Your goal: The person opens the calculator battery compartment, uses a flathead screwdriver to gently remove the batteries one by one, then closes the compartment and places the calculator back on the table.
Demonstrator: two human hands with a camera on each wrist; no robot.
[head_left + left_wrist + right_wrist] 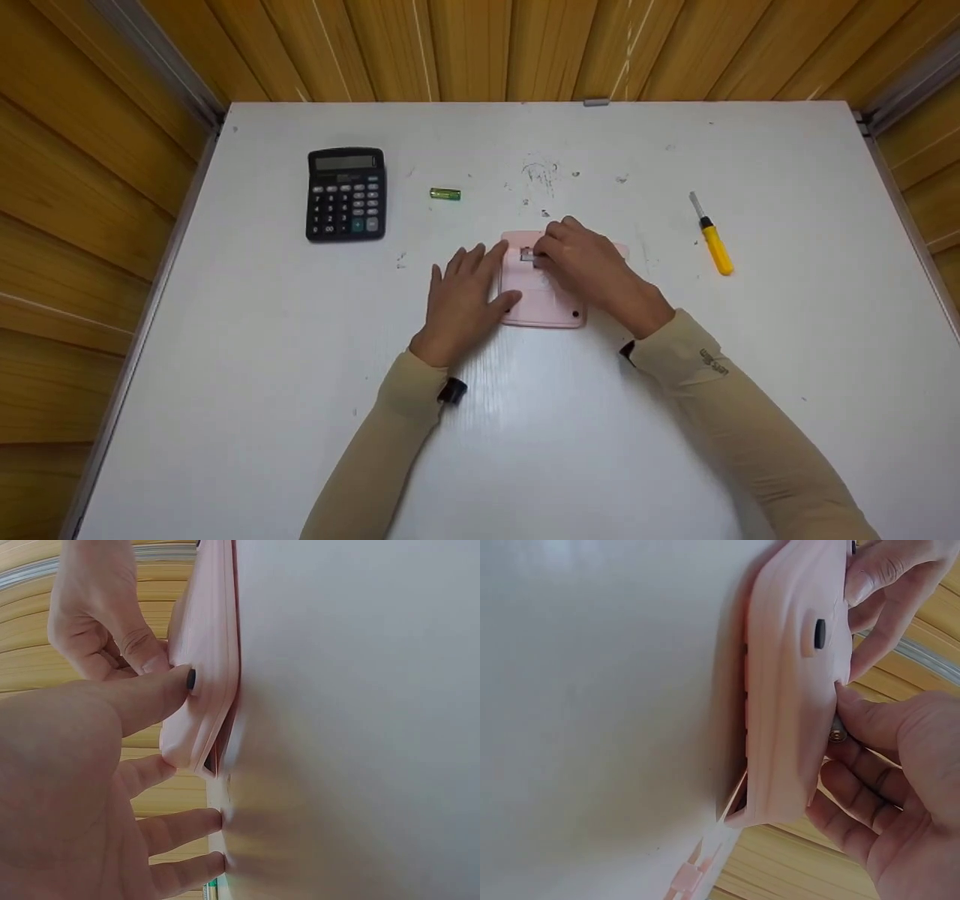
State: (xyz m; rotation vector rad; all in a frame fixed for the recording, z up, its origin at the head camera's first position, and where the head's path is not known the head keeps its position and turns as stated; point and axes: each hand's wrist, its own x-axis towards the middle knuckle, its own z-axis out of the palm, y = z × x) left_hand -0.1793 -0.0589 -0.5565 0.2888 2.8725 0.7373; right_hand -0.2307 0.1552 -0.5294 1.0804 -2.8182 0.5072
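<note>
A pink calculator (544, 307) lies face down on the white table, its small battery slot (527, 255) uncovered near the far end. My left hand (466, 304) steadies its left side. The thumb rests on the back by a black foot (191, 679), the forefinger touches the edge, and other fingertips stand on the table. Over the slot, my right hand (589, 266) pinches a small grey battery (838, 730) between thumb and curled fingers; most of it is hidden. A pink battery cover (688, 877) lies on the table beside the calculator, partly behind the right hand in the head view.
A black calculator (346, 195) lies face up at the back left. A green battery (445, 194) lies to its right. On the right is a screwdriver (716, 247) with a yellow handle. A small grey piece (596, 103) sits at the table's far edge.
</note>
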